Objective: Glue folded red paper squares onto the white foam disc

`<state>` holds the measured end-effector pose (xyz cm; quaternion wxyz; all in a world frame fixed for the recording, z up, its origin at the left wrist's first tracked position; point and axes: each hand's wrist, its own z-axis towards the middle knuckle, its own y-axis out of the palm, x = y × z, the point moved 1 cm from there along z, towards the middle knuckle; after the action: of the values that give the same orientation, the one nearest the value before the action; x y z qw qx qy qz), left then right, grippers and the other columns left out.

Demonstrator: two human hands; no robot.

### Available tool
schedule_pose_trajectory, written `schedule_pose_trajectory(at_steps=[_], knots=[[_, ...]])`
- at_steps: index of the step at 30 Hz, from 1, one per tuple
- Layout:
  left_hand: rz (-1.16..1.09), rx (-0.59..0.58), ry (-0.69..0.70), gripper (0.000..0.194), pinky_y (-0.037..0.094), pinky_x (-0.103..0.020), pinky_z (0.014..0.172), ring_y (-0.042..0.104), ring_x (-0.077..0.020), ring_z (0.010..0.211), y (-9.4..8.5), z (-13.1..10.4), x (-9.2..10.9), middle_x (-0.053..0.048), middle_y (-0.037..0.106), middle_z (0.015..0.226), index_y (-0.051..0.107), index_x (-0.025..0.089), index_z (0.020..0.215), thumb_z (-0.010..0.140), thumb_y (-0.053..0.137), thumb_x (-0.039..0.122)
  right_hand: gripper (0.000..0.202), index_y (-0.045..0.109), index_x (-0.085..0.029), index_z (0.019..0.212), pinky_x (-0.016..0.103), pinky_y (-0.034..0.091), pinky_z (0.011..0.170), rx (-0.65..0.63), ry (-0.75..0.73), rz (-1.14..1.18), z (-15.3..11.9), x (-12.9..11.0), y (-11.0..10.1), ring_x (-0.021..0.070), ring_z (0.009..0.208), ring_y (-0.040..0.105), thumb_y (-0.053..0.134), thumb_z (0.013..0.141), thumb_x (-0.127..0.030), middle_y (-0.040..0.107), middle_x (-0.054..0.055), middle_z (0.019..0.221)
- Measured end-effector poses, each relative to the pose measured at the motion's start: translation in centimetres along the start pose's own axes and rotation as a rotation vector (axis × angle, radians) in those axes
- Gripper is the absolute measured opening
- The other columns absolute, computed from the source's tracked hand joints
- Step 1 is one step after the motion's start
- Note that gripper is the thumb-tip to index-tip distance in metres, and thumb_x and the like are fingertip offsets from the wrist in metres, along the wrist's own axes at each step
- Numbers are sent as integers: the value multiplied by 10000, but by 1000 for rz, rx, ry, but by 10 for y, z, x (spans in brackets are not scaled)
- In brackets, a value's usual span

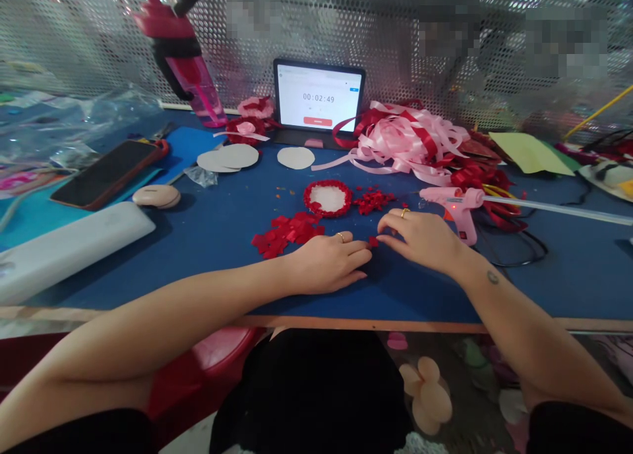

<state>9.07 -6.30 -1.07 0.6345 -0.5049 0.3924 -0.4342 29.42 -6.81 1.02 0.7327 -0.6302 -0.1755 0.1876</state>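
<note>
My left hand lies palm down low over the blue table, fingers loosely stretched to the right and the thumb apart from them. Its fingertips come up to a small red ribbon square. From the other side, my right hand has its thumb and forefinger closed at that square. A loose pile of red ribbon squares spreads behind my left hand. Beyond both hands sits a white disc rimmed with folded red pieces. Right beside it is a heap of small folded red pieces.
A pink glue gun with a long glue stick lies right of my right hand. Behind are white paper discs, a tablet showing a timer, and tangled ribbons. Leftward are a phone, a white case and a bottle.
</note>
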Motion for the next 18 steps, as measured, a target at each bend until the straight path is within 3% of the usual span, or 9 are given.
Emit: schedule_pose_trajectory(at_steps=[4,8,11,15,18], knots=[[-3,-2,-7,300,497,-281,705,531,-197,918,1,-1,-1,-77,582,1147,524,153,1094,913,386,348,170,567,-240,901,258,365,598,28,79,27,-15,4,-27,143,744,584,453,883,-364,626,-15,859],[-23,-11,-5,298,497,-285,711,529,-204,937,0,-1,-1,-78,582,1148,530,152,1078,916,369,344,215,591,-267,862,245,393,571,-230,36,230,-52,16,-49,117,632,553,454,868,-432,625,-22,780],[-32,-22,-4,285,497,-290,707,529,-203,921,-1,0,-1,-79,587,1137,538,152,1055,913,377,339,276,600,-257,761,250,380,481,-353,115,300,-85,39,-49,124,525,519,464,844,-483,593,-6,641],[-25,-16,8,282,492,-282,699,529,-196,895,-2,0,0,-84,587,1129,534,149,1056,913,375,332,397,516,-236,593,284,341,419,-160,482,119,-113,76,-38,141,418,470,447,823,-553,512,23,489],[-16,-21,4,289,493,-285,705,529,-202,911,-2,-1,0,-79,582,1138,530,150,1061,918,361,336,329,527,-229,696,296,381,446,75,626,45,-112,90,-27,165,458,518,513,780,-547,565,53,562]])
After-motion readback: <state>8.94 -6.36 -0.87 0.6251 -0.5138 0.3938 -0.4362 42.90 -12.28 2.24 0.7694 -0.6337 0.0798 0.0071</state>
